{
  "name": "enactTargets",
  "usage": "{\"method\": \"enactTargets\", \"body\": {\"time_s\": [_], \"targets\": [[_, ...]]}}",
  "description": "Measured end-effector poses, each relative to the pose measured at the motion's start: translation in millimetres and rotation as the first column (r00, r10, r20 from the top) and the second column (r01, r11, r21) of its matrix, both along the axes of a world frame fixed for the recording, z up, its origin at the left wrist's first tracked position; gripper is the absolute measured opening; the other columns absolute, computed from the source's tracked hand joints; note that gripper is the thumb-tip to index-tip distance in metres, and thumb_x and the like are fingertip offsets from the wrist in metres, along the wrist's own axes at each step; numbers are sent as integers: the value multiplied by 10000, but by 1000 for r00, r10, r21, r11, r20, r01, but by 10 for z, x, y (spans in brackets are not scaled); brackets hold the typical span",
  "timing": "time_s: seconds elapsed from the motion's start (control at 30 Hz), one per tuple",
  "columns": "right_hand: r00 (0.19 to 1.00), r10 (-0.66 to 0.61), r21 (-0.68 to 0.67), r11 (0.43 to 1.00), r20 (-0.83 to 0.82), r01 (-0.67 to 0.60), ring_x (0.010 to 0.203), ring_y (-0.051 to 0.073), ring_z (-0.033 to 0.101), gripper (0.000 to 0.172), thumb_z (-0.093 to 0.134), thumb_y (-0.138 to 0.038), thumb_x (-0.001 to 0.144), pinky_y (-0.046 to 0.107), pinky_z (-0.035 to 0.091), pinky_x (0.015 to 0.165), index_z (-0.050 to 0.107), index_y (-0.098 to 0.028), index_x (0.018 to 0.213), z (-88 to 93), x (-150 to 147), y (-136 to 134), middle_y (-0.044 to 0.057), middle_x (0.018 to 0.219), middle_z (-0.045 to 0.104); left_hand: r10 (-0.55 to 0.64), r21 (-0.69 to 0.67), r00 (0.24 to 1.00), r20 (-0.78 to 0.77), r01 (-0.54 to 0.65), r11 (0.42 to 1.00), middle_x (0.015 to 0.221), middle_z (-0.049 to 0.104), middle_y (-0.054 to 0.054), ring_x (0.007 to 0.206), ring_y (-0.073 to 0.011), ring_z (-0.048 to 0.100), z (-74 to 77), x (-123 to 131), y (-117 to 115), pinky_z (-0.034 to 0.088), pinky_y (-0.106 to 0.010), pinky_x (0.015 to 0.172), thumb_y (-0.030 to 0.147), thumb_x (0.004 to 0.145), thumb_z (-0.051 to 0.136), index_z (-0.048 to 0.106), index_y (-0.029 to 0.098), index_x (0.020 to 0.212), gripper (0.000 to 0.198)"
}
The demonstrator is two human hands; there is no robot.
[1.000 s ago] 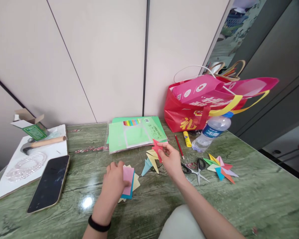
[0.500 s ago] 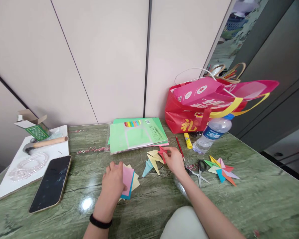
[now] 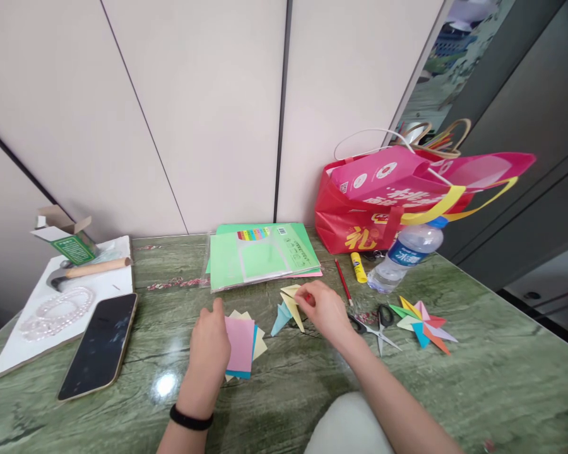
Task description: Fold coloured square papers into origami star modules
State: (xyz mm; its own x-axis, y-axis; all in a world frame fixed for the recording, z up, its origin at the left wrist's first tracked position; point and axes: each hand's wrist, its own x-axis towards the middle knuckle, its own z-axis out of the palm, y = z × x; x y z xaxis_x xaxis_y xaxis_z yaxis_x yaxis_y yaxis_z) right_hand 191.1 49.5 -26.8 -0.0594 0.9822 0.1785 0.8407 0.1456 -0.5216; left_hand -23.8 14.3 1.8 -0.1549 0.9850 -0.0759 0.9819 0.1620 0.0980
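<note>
My right hand (image 3: 325, 309) is closed in a pinch on a red folded paper piece (image 3: 309, 299), mostly hidden by the fingers. Just left of it, a pale yellow folded paper piece (image 3: 293, 309) and a light blue one (image 3: 281, 319) lie together on the table. My left hand (image 3: 211, 340), a black band on its wrist, is at the left edge of a fanned stack of paper squares (image 3: 240, 343), pink on top. Its fingers are loosely bent and slightly apart, tips partly hidden, with nothing visible in them.
Scissors (image 3: 380, 329) and a many-coloured paper star (image 3: 423, 323) lie to the right. Behind are a red pencil (image 3: 343, 282), a glue stick (image 3: 358, 267), a water bottle (image 3: 404, 255), a red bag (image 3: 355, 217) and packaged paper (image 3: 265, 255). A phone (image 3: 99, 347) and hammer (image 3: 89, 270) lie left.
My left hand has drawn slightly left off the pink square, uncovering more of it. My right hand has turned over the red piece, which now shows less.
</note>
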Motion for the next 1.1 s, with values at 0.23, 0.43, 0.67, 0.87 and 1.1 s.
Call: {"method": "enactTargets", "body": {"time_s": [0.23,0.43,0.67,0.87,1.1], "targets": [[892,423,-265,852,-159,-451,567,138,580,116,613,-270,729,211,362,520,680,-184,771,-168,-58,-39,8,617,655,182,24,982,41,-183,983,836,671,-169,767,-324,628,85,12,8,347,-332,533,205,851,363,564,147,924,222],[926,364,-197,905,-103,-378,625,165,603,169,586,-219,750,243,384,569,658,-189,901,-149,-47,-23,26,685,682,183,184,953,240,-230,956,704,674,-117,675,-300,625,67,28,25,326,-306,519,313,871,345,561,194,848,248],[737,88,-152,956,-670,-252,555,152,598,259,441,-393,828,277,481,527,533,-178,716,-22,-177,-46,40,687,643,-56,408,750,659,-294,864,685,648,-36,642,-210,595,1,7,55,362,-259,549,280,809,429,531,202,770,135],[506,146,-72,919,-850,-387,768,156,609,242,697,-288,633,275,499,663,493,-184,713,158,-327,-210,22,845,627,-137,383,556,820,-354,854,572,605,4,531,-170,550,25,68,52,362,-234,476,314,748,519,547,202,713,120],[625,322,-28,876,-711,-482,829,159,570,483,702,-103,584,261,470,695,594,-236,1035,223,-362,-329,27,1054,572,-84,94,46,995,-298,950,546,623,16,413,-109,506,20,153,38,376,-194,391,377,678,640,564,167,835,273]]}}
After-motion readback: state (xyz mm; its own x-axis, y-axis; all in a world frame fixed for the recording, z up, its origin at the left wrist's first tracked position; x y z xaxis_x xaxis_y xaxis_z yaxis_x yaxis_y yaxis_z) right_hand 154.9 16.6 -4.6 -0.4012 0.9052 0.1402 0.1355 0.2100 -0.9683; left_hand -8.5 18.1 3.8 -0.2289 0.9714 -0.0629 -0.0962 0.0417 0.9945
